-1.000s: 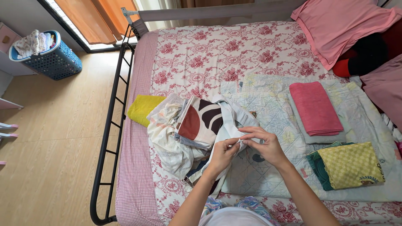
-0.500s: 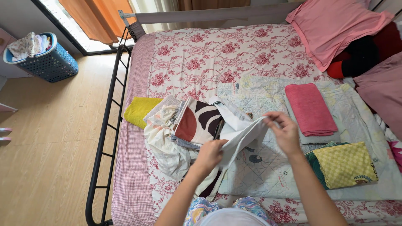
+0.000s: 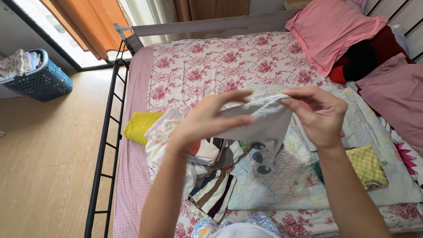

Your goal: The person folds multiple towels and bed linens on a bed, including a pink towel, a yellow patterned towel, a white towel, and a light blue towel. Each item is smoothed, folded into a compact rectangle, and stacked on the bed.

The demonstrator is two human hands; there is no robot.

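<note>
Both hands are raised over the bed (image 3: 207,57), pinching a pale grey cloth (image 3: 260,123) by its top edge: the left hand (image 3: 207,121) grips one end, the right hand (image 3: 319,117) the other, and the cloth hangs slack between the fingers (image 3: 238,96). Below the left fingers lies a heap of unfolded laundry (image 3: 194,158), with a yellow towel (image 3: 139,127) just beyond it toward the bed rail (image 3: 103,150). Under the cloth spreads a pale quilt (image 3: 282,180). Below the right fingers sits a folded yellow checked cloth (image 3: 372,165). Well beyond the right fingers rests a pink pillow (image 3: 330,33); far off past the left fingers, a blue basket (image 3: 42,81) stands on the floor.
</note>
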